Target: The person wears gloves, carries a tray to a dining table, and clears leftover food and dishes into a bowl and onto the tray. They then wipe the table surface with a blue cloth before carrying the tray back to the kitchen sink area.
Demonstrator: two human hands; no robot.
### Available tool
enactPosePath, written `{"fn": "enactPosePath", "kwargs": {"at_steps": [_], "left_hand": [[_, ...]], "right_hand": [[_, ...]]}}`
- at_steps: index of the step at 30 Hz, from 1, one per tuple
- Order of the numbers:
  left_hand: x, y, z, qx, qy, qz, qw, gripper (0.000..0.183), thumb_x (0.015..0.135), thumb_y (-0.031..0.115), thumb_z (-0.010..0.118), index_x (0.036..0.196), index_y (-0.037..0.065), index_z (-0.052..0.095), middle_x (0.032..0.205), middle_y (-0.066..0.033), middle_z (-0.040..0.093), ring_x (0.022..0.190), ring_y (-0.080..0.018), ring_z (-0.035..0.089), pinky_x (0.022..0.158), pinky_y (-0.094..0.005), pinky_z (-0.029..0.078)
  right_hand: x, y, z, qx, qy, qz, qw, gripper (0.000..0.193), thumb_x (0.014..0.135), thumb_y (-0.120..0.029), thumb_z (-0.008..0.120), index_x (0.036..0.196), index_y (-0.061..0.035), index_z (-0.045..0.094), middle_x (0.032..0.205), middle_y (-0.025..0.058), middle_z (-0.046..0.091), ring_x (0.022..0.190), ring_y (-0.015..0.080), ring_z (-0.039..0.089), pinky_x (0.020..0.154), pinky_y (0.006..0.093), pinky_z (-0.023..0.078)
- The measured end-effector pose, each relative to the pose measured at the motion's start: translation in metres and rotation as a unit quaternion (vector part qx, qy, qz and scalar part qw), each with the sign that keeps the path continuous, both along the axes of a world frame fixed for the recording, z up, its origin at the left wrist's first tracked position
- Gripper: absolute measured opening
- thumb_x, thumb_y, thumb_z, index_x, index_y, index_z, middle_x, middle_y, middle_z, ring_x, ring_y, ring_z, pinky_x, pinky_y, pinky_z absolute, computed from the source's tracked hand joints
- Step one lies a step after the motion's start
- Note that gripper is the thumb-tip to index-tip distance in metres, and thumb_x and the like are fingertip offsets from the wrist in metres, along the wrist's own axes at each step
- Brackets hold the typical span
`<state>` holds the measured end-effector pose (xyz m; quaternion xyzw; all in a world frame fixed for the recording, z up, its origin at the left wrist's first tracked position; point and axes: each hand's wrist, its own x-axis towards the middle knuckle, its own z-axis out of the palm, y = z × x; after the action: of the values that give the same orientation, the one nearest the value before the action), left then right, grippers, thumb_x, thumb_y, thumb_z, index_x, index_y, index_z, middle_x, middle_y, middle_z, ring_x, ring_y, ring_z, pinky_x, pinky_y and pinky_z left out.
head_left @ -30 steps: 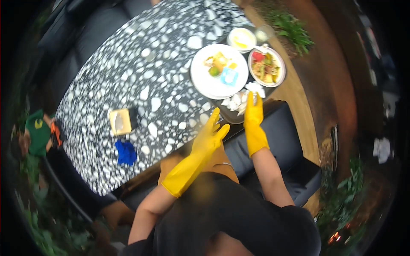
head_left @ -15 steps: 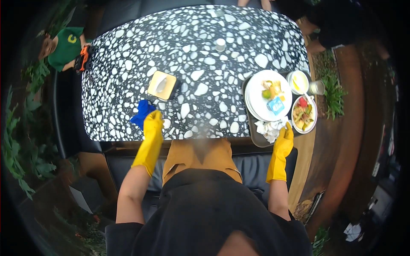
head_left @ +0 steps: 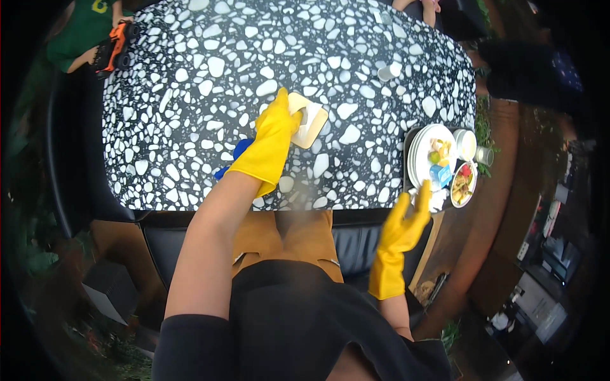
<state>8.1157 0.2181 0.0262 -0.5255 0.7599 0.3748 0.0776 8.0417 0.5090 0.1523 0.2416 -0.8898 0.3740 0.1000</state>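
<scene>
My left hand (head_left: 272, 143), in a yellow rubber glove, grips the left side of a tissue box (head_left: 313, 129) with a pale top and a white tissue showing. A blue cloth (head_left: 241, 148) lies on the table, partly hidden behind that glove. My right hand (head_left: 400, 232), gloved the same way, is empty with its fingers apart, just off the table's front edge. Its fingertips are nearest the dark tray (head_left: 408, 145). On the tray are stacked white plates (head_left: 416, 157) with food scraps and a blue packet, a bowl of leftovers (head_left: 462, 185) and crumpled napkins (head_left: 437, 200).
The black table (head_left: 210, 114) has a white pebble pattern. A small white cup (head_left: 389, 71) stands toward its far right. Beside the tray's bowls is a clear glass (head_left: 485, 156). At the far left, a person in green holds an orange toy truck (head_left: 116, 47).
My left hand has gone from the blue cloth to the tissue box, which sits further right. My right hand has drawn back from the napkins and opened. The view has shifted.
</scene>
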Motion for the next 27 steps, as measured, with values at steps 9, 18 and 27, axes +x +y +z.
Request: {"fn": "enactPosePath", "kwargs": {"at_steps": [9,18,27], "left_hand": [[0.022,-0.07,-0.04,-0.144,-0.083,0.056,0.985,0.059,0.086,0.058,0.06,0.117,0.008,0.061,0.104,-0.0237,0.069,0.098,-0.0422,0.068,0.084,-0.052,0.053],[0.236,-0.2,-0.071,-0.221,-0.06,0.172,0.958,0.046,0.096,0.037,0.057,0.129,0.004,0.058,0.112,-0.0177,0.067,0.099,-0.0294,0.067,0.083,-0.037,0.054],[0.259,-0.167,-0.019,-0.281,-0.112,0.201,0.932,0.055,0.1,0.038,0.053,0.136,-0.004,0.05,0.126,-0.0258,0.06,0.113,-0.0344,0.061,0.094,-0.036,0.049]], "right_hand": [[0.108,-0.159,-0.076,0.178,-0.117,0.445,0.87,0.062,0.068,-0.026,0.079,0.125,-0.0092,0.061,0.134,0.018,0.053,0.122,0.0369,0.051,0.103,0.0494,0.04],[0.039,-0.164,-0.162,0.123,0.005,0.488,0.864,0.045,0.077,-0.017,0.061,0.121,-0.01,0.062,0.138,0.0143,0.054,0.123,0.0344,0.054,0.1,0.046,0.046],[-0.113,-0.149,-0.155,0.193,-0.004,0.102,0.976,0.047,0.068,-0.018,0.079,0.113,-0.0155,0.064,0.134,0.0188,0.05,0.123,0.041,0.049,0.093,0.0503,0.044]]}}
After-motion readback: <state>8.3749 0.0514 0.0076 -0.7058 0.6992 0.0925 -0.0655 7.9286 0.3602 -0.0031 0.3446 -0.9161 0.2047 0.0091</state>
